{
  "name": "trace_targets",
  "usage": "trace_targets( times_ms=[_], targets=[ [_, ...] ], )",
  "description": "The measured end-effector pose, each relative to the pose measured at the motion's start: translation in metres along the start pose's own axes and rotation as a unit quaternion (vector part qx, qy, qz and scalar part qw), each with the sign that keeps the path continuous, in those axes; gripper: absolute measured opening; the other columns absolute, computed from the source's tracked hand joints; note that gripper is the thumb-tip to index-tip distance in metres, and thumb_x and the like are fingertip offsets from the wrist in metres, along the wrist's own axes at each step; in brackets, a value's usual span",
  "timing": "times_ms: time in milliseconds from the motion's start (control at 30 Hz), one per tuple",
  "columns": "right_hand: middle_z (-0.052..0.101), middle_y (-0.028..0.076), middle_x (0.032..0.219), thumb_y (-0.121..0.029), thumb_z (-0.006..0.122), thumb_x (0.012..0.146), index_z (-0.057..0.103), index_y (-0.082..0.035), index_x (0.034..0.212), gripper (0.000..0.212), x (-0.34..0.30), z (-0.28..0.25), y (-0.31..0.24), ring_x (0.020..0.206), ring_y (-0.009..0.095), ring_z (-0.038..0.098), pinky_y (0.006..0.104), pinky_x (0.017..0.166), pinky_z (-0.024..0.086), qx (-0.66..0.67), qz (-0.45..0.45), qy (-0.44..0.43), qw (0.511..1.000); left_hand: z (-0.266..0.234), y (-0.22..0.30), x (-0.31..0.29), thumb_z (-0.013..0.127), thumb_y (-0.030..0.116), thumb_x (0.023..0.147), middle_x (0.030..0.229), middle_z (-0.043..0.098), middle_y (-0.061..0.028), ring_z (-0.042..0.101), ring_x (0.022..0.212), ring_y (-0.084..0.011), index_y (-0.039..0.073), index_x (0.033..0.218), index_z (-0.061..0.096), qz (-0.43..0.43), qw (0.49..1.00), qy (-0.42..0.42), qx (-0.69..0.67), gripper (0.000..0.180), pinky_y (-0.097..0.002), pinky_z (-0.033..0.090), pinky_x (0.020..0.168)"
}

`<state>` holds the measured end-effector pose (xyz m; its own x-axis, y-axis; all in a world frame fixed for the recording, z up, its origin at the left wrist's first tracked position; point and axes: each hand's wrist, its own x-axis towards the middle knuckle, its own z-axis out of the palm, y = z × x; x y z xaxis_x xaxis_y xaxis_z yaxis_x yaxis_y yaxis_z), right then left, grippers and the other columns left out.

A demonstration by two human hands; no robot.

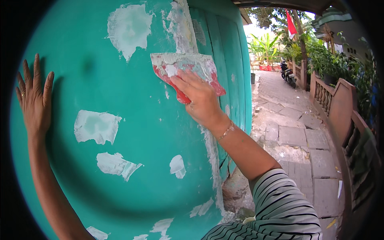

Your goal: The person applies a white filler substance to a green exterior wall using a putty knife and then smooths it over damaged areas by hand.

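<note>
- Right hand grips a wide red plastic scraper — blade flat against the patchy turquoise painted wall.
- Left hand open, palm pressed on that wall.

— Are any packages, labels, signs or screens picked up here?
— None are seen on the wall, along the path or by the fence, and no printed panel is made out anywhere.
</note>
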<state>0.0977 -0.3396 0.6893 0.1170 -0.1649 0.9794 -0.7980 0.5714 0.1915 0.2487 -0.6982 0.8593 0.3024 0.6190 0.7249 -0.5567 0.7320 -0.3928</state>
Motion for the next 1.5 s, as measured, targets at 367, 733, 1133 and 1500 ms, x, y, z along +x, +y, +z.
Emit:
trace_targets(
  times_ms=[367,733,1133,1500],
  targets=[
    [0.057,0.021,0.12,0.007,0.06,0.067,0.058,-0.005,0.118,0.053,-0.021,-0.009,-0.024,0.115,0.039,0.053,0.047,0.102,0.04,-0.022,-0.004,-0.047,0.999,-0.005,0.002,-0.001,0.028,0.064,0.092,0.155,0.015,-0.0013,0.009,0.144,-0.0266,0.034,0.147,0.023,-0.001,1.0,-0.005,0.007,0.063,-0.0441,0.005,0.117],
    [0.056,0.021,0.122,0.007,0.064,0.064,0.06,-0.004,0.117,0.054,-0.006,-0.005,-0.01,0.114,0.038,0.054,0.0449,0.1,0.042,-0.03,-0.045,-0.03,0.998,-0.015,0.005,0.001,0.033,0.057,0.094,0.156,0.011,-0.0027,0.004,0.144,-0.024,0.027,0.148,0.021,-0.016,0.998,-0.057,0.012,0.063,-0.0446,0.004,0.116],
    [0.057,0.022,0.121,0.014,0.058,0.06,0.059,-0.005,0.119,0.062,0.064,-0.005,0.025,0.116,0.038,0.053,0.0431,0.1,0.042,-0.017,-0.051,0.016,0.998,-0.024,0.01,0.007,0.036,0.052,0.095,0.156,0.01,-0.0032,0.003,0.144,-0.0236,0.024,0.148,0.022,-0.034,0.995,-0.092,0.024,0.062,-0.0418,0.003,0.117],
    [0.061,0.024,0.112,0.009,0.058,0.067,0.062,-0.003,0.11,0.045,0.129,0.009,0.045,0.107,0.038,0.057,0.0411,0.097,0.045,-0.028,-0.099,0.072,0.992,-0.025,0.014,0.005,0.037,0.052,0.095,0.156,0.01,-0.0042,0.004,0.144,-0.024,0.023,0.148,0.022,-0.047,0.993,-0.108,0.018,0.063,-0.0426,0.003,0.117]
  ],
)
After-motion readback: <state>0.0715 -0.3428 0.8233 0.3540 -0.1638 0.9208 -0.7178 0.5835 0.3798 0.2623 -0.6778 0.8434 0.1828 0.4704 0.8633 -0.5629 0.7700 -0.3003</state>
